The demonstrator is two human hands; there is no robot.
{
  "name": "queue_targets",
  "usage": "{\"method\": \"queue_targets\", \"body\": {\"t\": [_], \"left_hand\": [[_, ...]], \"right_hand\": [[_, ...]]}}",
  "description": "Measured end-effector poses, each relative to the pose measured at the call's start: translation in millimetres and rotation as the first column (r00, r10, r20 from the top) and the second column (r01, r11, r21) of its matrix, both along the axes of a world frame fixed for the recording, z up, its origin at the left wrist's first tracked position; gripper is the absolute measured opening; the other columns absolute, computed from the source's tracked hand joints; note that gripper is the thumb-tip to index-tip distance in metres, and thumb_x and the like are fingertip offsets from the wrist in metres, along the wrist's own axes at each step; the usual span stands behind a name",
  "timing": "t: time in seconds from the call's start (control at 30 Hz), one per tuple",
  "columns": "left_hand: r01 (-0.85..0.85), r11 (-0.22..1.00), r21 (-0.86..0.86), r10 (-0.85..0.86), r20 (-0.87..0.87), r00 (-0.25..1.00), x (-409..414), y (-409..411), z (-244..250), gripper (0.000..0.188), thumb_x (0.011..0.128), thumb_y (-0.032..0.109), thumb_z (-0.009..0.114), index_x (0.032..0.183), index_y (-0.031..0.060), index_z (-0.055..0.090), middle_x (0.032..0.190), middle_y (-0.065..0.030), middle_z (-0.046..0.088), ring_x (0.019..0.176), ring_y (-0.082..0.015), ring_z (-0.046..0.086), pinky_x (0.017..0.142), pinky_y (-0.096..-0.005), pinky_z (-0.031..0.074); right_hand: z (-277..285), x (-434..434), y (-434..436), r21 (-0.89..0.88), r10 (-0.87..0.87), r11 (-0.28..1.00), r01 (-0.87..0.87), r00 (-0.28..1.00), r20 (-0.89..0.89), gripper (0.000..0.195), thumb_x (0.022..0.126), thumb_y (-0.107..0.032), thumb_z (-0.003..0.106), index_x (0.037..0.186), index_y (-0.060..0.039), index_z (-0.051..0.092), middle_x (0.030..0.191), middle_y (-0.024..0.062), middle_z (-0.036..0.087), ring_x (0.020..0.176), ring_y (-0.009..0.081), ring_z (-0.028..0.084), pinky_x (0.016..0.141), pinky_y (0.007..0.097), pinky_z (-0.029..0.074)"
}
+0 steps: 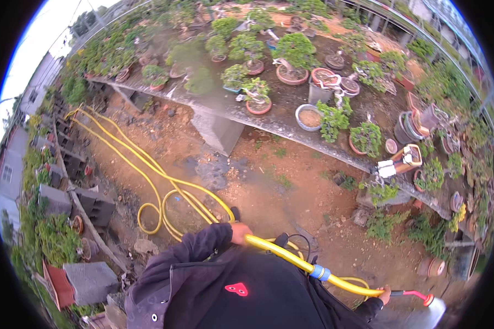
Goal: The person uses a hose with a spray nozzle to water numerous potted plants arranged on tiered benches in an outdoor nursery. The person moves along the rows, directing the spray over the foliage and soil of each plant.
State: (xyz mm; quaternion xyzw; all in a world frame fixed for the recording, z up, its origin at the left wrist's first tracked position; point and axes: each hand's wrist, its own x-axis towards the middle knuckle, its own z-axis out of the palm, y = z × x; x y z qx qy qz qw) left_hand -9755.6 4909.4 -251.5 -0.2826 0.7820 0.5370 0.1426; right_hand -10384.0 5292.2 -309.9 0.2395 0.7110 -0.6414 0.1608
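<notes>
My left hand (pixel 240 233) is closed around a thick yellow hose (pixel 278 249) in front of my waist. The hose runs down to the right across my dark jacket (pixel 197 283), through a blue coupling (pixel 320 272). Near its far end my right hand (pixel 384 295) grips it, just behind a watering wand (pixel 415 293) with a black and pinkish-red stem. A red collar (pixel 428 300) tips the wand. Beyond it spreads a pale grey flared shape; I cannot tell whether it is a spray head or water.
Loops of yellow hose (pixel 164 205) trail over the bare soil (pixel 296 201) to the far left. Ahead, a concrete bench (pixel 271 132) on a concrete support (pixel 220 131) bears several potted bonsai (pixel 292 51). Concrete blocks (pixel 92 205) and more plants line the left.
</notes>
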Motion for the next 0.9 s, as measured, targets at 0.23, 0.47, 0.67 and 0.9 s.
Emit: {"method": "queue_targets", "body": {"t": [0.23,0.47,0.67,0.9], "left_hand": [[-0.173,0.934,-0.313,0.160,-0.066,0.985,2.1,-0.1,11.0,0.027,0.072,0.020,0.072,0.093,0.0054,0.064,0.089,-0.0182,0.066,0.089,-0.0368,0.064,0.079,-0.0417,0.051],[0.107,0.968,-0.227,-0.060,0.203,0.977,-26.7,-7.3,4.9,0.041,0.077,0.045,0.073,0.087,0.0053,0.066,0.080,-0.0178,0.067,0.078,-0.0367,0.065,0.073,-0.0426,0.052],[0.375,0.926,-0.038,-0.358,0.217,0.908,-61.0,-17.7,14.9,0.044,0.078,0.046,0.073,0.097,0.0068,0.066,0.086,-0.0165,0.068,0.083,-0.0292,0.067,0.075,-0.0374,0.051],[0.130,0.935,-0.330,-0.194,-0.169,0.966,-30.3,-3.1,4.7,0.044,0.074,0.034,0.081,0.102,0.0036,0.065,0.089,-0.0147,0.066,0.079,-0.0329,0.062,0.074,-0.0402,0.050]], "right_hand": [[-20.5,87.1,41.1,-0.029,-0.200,0.979,0.203,0.976,0.081,0.004,0.080,-0.003,0.057,0.082,-0.0026,0.054,0.066,0.0081,0.057,0.053,0.0230,0.056,0.051,0.0338,0.052],[2.3,140.0,71.5,-0.174,-0.234,0.953,0.249,0.967,0.103,0.011,0.079,-0.005,0.064,0.082,-0.0045,0.052,0.065,0.0066,0.056,0.050,0.0184,0.052,0.044,0.0310,0.046],[43.9,109.5,75.1,-0.795,-0.308,0.519,0.315,0.936,0.170,0.016,0.089,-0.016,0.062,0.080,-0.0107,0.050,0.067,0.0000,0.052,0.053,0.0110,0.050,0.049,0.0251,0.047],[37.6,117.4,42.2,-0.185,-0.080,0.978,0.094,0.994,0.080,0.020,0.086,-0.010,0.065,0.091,-0.0096,0.046,0.069,0.0050,0.054,0.051,0.0144,0.050,0.043,0.0321,0.046]]}}
